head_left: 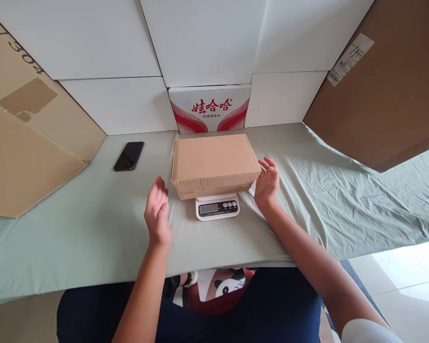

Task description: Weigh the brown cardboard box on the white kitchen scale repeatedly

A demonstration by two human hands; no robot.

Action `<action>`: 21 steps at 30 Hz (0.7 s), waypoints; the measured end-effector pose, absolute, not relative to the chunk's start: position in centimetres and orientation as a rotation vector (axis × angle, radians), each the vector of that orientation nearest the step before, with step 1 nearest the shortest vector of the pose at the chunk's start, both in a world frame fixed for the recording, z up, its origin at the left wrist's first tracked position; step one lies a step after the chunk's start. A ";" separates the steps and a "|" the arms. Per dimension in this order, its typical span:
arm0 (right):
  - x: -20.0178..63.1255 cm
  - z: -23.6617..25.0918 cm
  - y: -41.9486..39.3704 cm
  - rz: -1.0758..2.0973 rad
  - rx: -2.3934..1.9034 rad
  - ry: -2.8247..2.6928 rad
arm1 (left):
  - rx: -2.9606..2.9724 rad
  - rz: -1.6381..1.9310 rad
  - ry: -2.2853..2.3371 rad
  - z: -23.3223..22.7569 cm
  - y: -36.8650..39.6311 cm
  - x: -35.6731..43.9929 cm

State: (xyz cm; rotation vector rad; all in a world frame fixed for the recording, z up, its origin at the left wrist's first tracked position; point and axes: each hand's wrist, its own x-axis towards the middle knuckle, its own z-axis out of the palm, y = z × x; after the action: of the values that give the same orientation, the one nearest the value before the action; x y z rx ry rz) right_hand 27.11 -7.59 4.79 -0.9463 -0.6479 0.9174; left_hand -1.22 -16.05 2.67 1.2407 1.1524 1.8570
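Note:
A closed brown cardboard box (216, 159) rests on top of a white kitchen scale (218, 208) in the middle of the table. The scale's small display and its row of buttons face me; the box covers its platform. To the left of the box, a little apart from it, my left hand (158, 212) is held upright and open with nothing in it. My right hand (267, 183) is at the box's right end, fingers bent loosely and apart. Its fingertips are close to the box corner; whether they touch it I cannot tell.
A black smartphone (129, 156) lies left of the box on the green cloth (93, 228). Behind stands a white and red carton (211, 108) against white panels (207, 43). Large cardboard sheets flank the table at left (32, 157) and right (382, 95).

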 end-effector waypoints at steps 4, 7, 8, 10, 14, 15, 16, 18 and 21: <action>27.2 4.6 -7.5 0.912 -0.950 -0.671 | 1.225 1.852 1.121 2.7 -16.1 -1.2; 27.3 4.6 -7.6 0.918 -0.946 -0.686 | 1.215 1.851 1.091 2.7 -16.1 -1.2; 27.2 4.7 -7.6 0.920 -0.942 -0.686 | 1.217 1.848 1.088 2.7 -16.1 -1.2; 27.2 4.8 -7.6 0.923 -0.936 -0.673 | 1.225 1.839 1.094 2.7 -16.1 -1.1; 27.1 5.0 -7.6 0.935 -0.938 -0.647 | 1.231 1.832 1.102 2.7 -16.1 -1.1; 27.1 5.0 -7.6 0.938 -0.942 -0.650 | 1.231 1.831 1.103 2.8 -16.1 -1.1; 27.1 5.0 -7.6 0.940 -0.945 -0.656 | 1.232 1.829 1.108 2.8 -16.1 -1.0; 27.1 4.9 -7.6 0.933 -0.946 -0.673 | 1.244 1.818 1.121 2.8 -16.1 -0.9; 27.0 4.9 -7.7 0.904 -0.934 -0.702 | 1.264 1.801 1.110 2.9 -16.1 -0.8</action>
State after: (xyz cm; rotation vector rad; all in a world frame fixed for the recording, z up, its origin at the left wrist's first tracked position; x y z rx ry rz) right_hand 27.02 -7.71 4.89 -0.9337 -0.7017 0.9036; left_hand -0.75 -16.09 2.87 1.2638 1.1098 1.8009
